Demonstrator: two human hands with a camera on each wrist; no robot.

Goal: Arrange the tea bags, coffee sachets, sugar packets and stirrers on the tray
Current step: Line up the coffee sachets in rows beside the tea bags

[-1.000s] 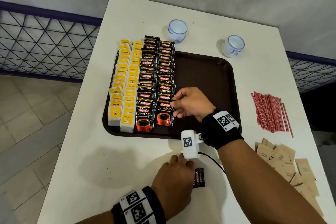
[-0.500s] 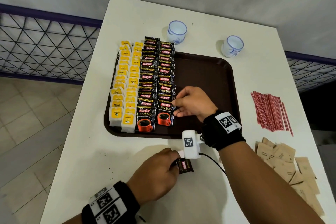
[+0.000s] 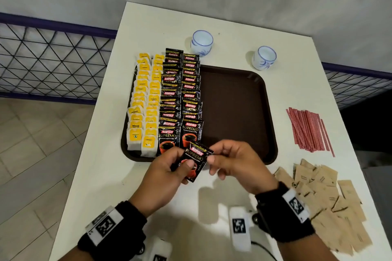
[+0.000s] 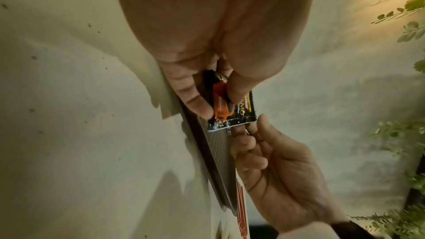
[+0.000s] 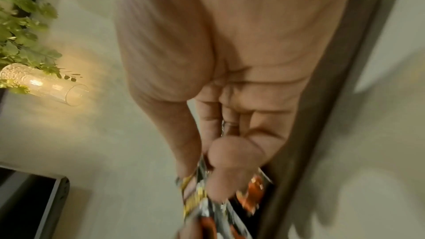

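A black Kopiko coffee sachet (image 3: 196,158) hangs tilted in the air just above the near edge of the brown tray (image 3: 233,112). My left hand (image 3: 184,164) grips its lower half between thumb and fingers. My right hand (image 3: 212,160) pinches its right edge. In the left wrist view the sachet (image 4: 243,114) sits between my left hand (image 4: 218,103) and right hand (image 4: 250,128). Two rows of yellow tea bags (image 3: 146,101) and two rows of coffee sachets (image 3: 180,95) fill the tray's left half. Red stirrers (image 3: 307,129) and brown sugar packets (image 3: 322,197) lie on the table to the right.
Two white-and-blue cups (image 3: 201,42) (image 3: 264,57) stand behind the tray. The tray's right half is bare. The white table (image 3: 106,176) drops off at the left over a tiled floor, with a mesh railing behind it.
My left hand picked the sachet up from the table's front and lifted it toward the tray. My right hand left the sachet row and came back to take its edge.
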